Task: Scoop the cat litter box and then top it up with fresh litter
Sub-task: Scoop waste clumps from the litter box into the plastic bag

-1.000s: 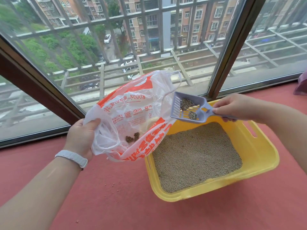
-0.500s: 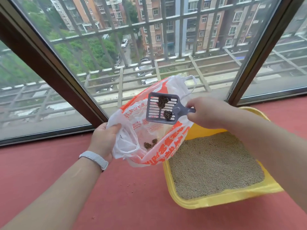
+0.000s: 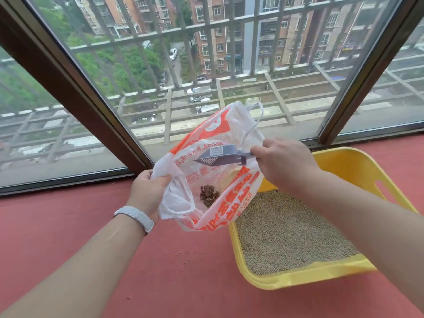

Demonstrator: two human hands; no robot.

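Note:
My left hand (image 3: pixel 146 191) grips the left rim of a white and orange plastic bag (image 3: pixel 231 203) and holds it open above the red floor. Dark litter clumps (image 3: pixel 208 195) lie at the bottom of the bag. My right hand (image 3: pixel 282 164) holds the handle of a grey-blue slotted scoop (image 3: pixel 218 156), which is turned over above the bag's mouth, its underside facing me. To the right stands a yellow litter box (image 3: pixel 305 277) with beige litter (image 3: pixel 286 232) spread over its bottom.
A large window with dark brown frames (image 3: pixel 75 95) runs along the far side of the red floor (image 3: pixel 160 283). A few stray litter grains (image 3: pixel 181 253) lie on the floor in front of the bag. A white band sits on my left wrist (image 3: pixel 135 218).
My right hand carried the loaded scoop from above the box to the bag and tipped it over. The clumps dropped into the bag, where the pile is now larger.

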